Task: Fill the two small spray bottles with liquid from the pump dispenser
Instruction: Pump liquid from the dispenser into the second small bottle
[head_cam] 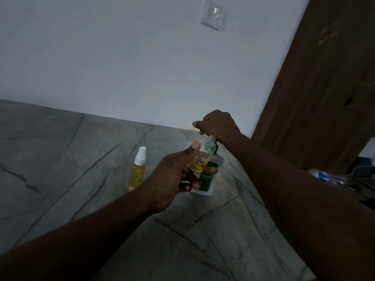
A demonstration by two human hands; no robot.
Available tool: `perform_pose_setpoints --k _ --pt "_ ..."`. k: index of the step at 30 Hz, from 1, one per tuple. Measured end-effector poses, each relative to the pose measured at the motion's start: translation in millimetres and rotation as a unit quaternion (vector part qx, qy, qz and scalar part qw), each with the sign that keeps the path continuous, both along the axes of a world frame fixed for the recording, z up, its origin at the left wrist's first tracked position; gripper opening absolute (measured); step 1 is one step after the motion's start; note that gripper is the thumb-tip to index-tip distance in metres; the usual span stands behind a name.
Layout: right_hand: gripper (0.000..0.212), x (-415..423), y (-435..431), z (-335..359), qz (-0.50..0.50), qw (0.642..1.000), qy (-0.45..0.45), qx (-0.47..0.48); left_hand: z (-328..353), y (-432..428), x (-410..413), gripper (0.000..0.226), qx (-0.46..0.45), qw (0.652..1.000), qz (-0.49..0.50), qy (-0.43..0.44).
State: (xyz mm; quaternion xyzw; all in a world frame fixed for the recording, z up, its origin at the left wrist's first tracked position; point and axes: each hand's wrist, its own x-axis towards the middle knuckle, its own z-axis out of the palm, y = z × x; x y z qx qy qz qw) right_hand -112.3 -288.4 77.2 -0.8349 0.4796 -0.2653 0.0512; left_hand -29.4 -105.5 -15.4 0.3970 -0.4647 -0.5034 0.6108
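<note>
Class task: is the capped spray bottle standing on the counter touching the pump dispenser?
Apart. The head view shows the capped spray bottle standing alone on the counter, with the left hand and bare counter between it and the pump dispenser.

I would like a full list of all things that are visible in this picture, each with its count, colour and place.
Capped spray bottle: one, yellow liquid, white sprayer, upright on the counter, left of the hands.
Open spray bottle: one, clear, partly filled with yellow liquid, tilted, in the left hand.
Pump dispenser: one, white with green label, on the counter, under the right hand.
Counter: one, grey marble.
Wall switch: one, white, on the wall.
Door: one, brown, right.
Plastic bottle: one, clear, blue label, lying far right.
Left hand: one, grips the open bottle.
Right hand: one, on the dispenser top.
</note>
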Motion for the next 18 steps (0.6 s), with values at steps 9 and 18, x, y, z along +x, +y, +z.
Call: perform_pose_setpoints --k 9,18 --pt "0.045 0.1 1.8 -3.6 0.001 0.999 -0.024 -0.02 -1.9 -0.8 2.4 0.062 -0.007 1.0 -0.005 -0.003" --pt "0.042 -0.7 7.6 9.9 0.022 0.999 -0.012 -0.039 -0.9 -1.0 2.1 0.059 -0.022 1.0 0.001 -0.001"
